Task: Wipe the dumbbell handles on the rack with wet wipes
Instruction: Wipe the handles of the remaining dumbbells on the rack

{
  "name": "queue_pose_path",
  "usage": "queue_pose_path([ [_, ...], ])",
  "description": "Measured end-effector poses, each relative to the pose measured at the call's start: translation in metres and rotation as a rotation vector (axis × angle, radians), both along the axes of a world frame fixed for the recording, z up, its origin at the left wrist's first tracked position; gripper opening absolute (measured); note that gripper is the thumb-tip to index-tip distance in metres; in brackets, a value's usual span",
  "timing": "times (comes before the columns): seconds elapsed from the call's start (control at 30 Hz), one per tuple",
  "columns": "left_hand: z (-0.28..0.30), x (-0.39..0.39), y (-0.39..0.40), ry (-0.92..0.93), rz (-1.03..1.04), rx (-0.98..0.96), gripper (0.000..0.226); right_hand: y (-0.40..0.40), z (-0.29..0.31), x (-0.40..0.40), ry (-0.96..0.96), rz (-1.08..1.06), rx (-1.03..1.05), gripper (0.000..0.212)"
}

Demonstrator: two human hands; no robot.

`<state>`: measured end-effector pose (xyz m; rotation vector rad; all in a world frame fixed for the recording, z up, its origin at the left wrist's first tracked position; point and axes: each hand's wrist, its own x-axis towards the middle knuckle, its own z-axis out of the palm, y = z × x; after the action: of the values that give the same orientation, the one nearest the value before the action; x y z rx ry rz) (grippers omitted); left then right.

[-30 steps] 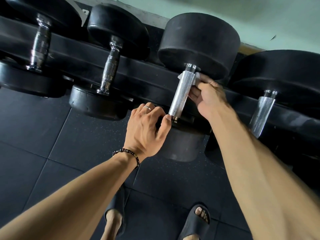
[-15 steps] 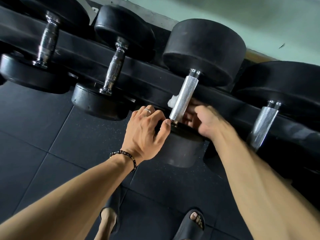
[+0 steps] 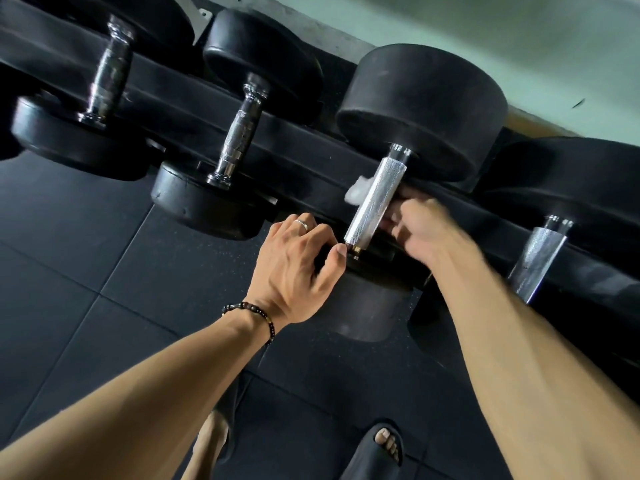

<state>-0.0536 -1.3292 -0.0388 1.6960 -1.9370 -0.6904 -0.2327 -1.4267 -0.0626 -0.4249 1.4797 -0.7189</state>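
Note:
A large black dumbbell lies on the black rack [image 3: 304, 140], its knurled silver handle [image 3: 375, 202] slanting toward me. My right hand [image 3: 422, 230] reaches under and behind the handle from the right, fingers curled around it, holding a white wet wipe [image 3: 356, 192] that pokes out on the handle's left side. My left hand [image 3: 298, 268], with a ring and a beaded bracelet, grips the near black weight head [image 3: 367, 306], thumb by the handle's lower end. Three more dumbbell handles show: far left [image 3: 107, 74], left of centre [image 3: 239, 133], and right [image 3: 536, 261].
The rack runs diagonally from upper left to lower right against a pale green wall [image 3: 485, 36]. Dark rubber floor tiles [image 3: 104, 271] lie below. My feet in black sandals [image 3: 377, 448] stand close under the rack.
My right hand slid with the wipe from the handle's top end down to its middle and under it. The wipe now shows on the left side. My left hand stayed on the weight head.

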Motion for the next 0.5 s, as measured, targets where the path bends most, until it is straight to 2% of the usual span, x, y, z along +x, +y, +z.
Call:
queue_pose_path([
  [0.07,-0.001,0.000,0.000,0.000,-0.004,0.009,0.042,-0.011,-0.003,-0.001,-0.154,-0.211,0.001,0.053],
  [0.1,-0.001,0.000,0.000,-0.002,-0.005,0.009,0.043,-0.010,0.000,0.000,-0.187,-0.205,0.006,0.053],
  [0.17,-0.001,0.000,0.000,-0.003,-0.003,0.003,0.044,0.007,-0.001,-0.001,-0.113,-0.019,0.042,0.051],
  [0.27,-0.001,0.000,0.000,0.003,-0.001,-0.003,0.043,0.032,-0.004,-0.002,0.118,0.325,0.101,0.036],
  [0.37,0.000,-0.001,0.000,0.006,-0.003,-0.002,0.043,0.035,-0.001,-0.008,0.368,0.515,0.003,0.032],
  [0.43,0.001,0.000,-0.001,0.001,-0.004,-0.004,0.042,0.038,0.012,-0.015,0.472,0.441,-0.063,0.025],
  [0.5,-0.001,0.000,-0.002,-0.015,-0.016,-0.010,0.043,0.047,0.030,-0.019,0.438,0.274,-0.127,0.022],
])
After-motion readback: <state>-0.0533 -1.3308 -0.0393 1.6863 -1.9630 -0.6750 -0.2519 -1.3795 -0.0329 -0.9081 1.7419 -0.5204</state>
